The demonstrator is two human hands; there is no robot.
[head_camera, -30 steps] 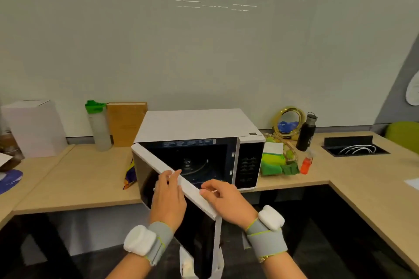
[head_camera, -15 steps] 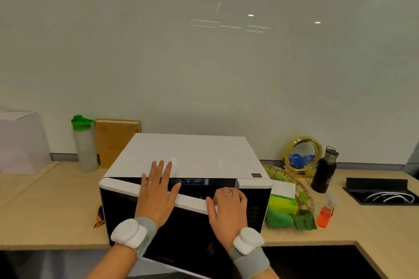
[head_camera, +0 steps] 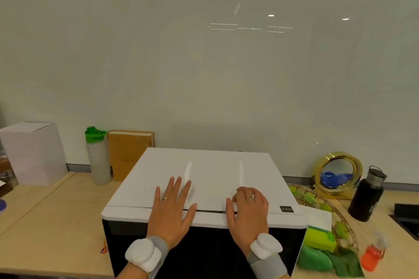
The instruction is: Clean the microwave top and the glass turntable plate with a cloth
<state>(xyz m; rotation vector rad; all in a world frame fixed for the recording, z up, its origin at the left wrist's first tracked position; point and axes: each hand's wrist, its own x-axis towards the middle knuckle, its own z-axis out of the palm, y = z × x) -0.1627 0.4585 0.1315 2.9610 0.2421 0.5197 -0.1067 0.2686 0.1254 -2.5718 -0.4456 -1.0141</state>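
Even, soft overhead light fills the scene. Ceiling lamps glare on the glossy wall (head_camera: pixel 204 63) toward 1 o'clock, and two streaks shine on the microwave top (head_camera: pixel 208 174). Edges bend and blur, worst toward 5 o'clock.

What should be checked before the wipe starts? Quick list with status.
1. Microwave door shut: ok, only a thin seam shows.
2. Top surface free of objects: ok, only the hands lie on it.
3. Cloth in hand: not ok, left hand and right hand are both bare and flat.
4. Cloth within reach: ok, green cloths lie right of the microwave.
5. Glass turntable plate accessible: not ok, behind the shut door.
6. Top's dirt level: cannot tell.
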